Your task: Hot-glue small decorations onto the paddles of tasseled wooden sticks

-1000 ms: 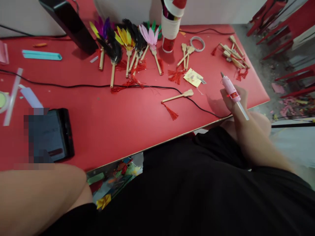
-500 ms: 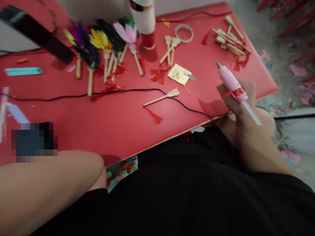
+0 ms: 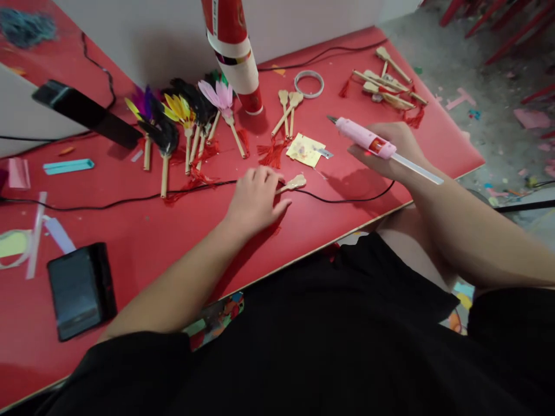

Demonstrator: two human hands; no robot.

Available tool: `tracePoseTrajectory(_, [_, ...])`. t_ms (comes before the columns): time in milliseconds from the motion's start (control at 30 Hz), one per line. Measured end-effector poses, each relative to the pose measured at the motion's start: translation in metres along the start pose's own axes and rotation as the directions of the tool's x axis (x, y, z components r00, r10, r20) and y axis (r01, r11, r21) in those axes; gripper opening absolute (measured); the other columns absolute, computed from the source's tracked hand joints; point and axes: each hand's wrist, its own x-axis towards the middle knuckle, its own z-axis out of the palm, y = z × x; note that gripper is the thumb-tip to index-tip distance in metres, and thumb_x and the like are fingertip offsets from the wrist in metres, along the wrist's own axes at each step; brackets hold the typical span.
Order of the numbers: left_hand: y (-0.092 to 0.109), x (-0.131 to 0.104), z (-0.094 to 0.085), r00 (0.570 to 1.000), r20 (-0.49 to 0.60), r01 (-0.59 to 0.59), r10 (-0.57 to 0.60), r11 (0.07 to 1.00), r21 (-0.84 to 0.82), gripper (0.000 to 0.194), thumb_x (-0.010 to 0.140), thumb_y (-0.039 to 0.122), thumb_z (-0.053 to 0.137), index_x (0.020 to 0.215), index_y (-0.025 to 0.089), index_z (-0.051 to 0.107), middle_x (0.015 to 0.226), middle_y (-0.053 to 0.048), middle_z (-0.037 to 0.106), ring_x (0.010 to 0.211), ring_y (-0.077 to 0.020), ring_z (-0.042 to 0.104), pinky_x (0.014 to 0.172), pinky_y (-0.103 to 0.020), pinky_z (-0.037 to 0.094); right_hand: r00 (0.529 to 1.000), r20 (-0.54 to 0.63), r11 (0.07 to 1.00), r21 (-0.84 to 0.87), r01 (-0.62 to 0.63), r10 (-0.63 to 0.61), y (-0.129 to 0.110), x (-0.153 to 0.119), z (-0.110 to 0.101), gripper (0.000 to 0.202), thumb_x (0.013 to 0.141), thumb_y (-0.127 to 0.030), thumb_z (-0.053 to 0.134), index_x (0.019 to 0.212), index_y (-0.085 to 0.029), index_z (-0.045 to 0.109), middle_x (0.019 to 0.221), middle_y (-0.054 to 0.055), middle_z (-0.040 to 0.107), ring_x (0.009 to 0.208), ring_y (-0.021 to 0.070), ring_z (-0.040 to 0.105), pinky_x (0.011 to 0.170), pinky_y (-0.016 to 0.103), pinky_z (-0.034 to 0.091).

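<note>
My right hand (image 3: 392, 147) grips a pink glue gun (image 3: 364, 137) with a clear glue stick out of its back, its nozzle pointing left over the table. My left hand (image 3: 258, 199) lies over the handle of a small wooden paddle (image 3: 297, 182), fingers apart; the paddle's head shows just right of the fingers. Behind the paddle is a yellow square (image 3: 307, 150) with a small metal blade on it. Wooden paddles with red tassels (image 3: 286, 112) rest behind that.
On the red table (image 3: 173, 242) stand stacked cups (image 3: 243, 75). Feathered sticks (image 3: 182, 115) lie left of them, a tape ring (image 3: 309, 84) right. More paddles (image 3: 385, 86) are at the right. A phone (image 3: 80, 292) lies front left; a black cable crosses the table.
My left hand has come in from the left and reached the single paddle. My right hand has moved left with the glue gun. The view has shifted, showing more of the table's left side.
</note>
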Motion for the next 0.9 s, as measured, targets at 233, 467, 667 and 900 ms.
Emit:
tracePoseTrajectory(233, [-0.005, 0.007, 0.019, 0.986, -0.082, 0.059, -0.147, 0.758, -0.650, 0.024, 0.123, 0.039, 0.056, 0.121, 0.021, 0.072, 0.112, -0.010, 0.073, 0.096, -0.0232, 0.066, 0.087, -0.035, 0.055, 0.988, 0.152, 0.990, 0.144, -0.002, -0.020, 0.006, 0.017, 0.020, 0.048, 0.096, -0.069, 0.084, 0.083, -0.027, 0.066, 0.078, 0.003, 0.070, 0.071, 0.0216, 0.061, 0.069, 0.039, 0.044])
tracePoseTrajectory(467, [0.031, -0.014, 0.037, 0.971, 0.215, 0.186, -0.106, -0.235, -0.954, 0.067, 0.100, 0.083, 0.089, 0.106, 0.022, 0.064, 0.080, 0.009, 0.047, 0.058, -0.0069, 0.031, 0.052, -0.019, 0.029, 0.994, 0.094, 0.973, 0.230, 0.034, -0.057, -0.030, -0.009, 0.034, 0.038, 0.096, -0.057, 0.082, 0.081, -0.026, 0.066, 0.064, -0.002, 0.060, 0.056, 0.0163, 0.051, 0.063, 0.035, 0.042])
tracePoseTrajectory(667, [0.029, -0.017, 0.047, 0.967, 0.255, 0.245, 0.016, -0.338, -0.909, 0.060, 0.106, 0.075, 0.089, 0.108, 0.019, 0.067, 0.073, 0.013, 0.034, 0.059, -0.0063, 0.017, 0.052, -0.017, 0.019, 0.890, 0.383, 0.969, 0.084, 0.231, -0.246, -0.021, -0.020, 0.056, 0.014, 0.093, -0.038, 0.066, 0.086, -0.027, 0.064, 0.075, 0.001, 0.069, 0.069, 0.0201, 0.062, 0.068, 0.033, 0.035])
tracePoseTrajectory(900, [0.020, -0.017, 0.046, 0.946, 0.293, 0.323, 0.140, -0.320, -0.891, 0.056, 0.114, 0.074, 0.077, 0.100, 0.024, 0.056, 0.069, 0.014, 0.028, 0.056, -0.0077, 0.013, 0.050, -0.018, 0.017, 0.865, 0.438, 0.940, -0.112, 0.322, -0.245, -0.011, -0.014, 0.063, 0.006, 0.094, -0.032, 0.065, 0.091, -0.027, 0.069, 0.076, 0.002, 0.067, 0.071, 0.0231, 0.056, 0.069, 0.036, 0.029])
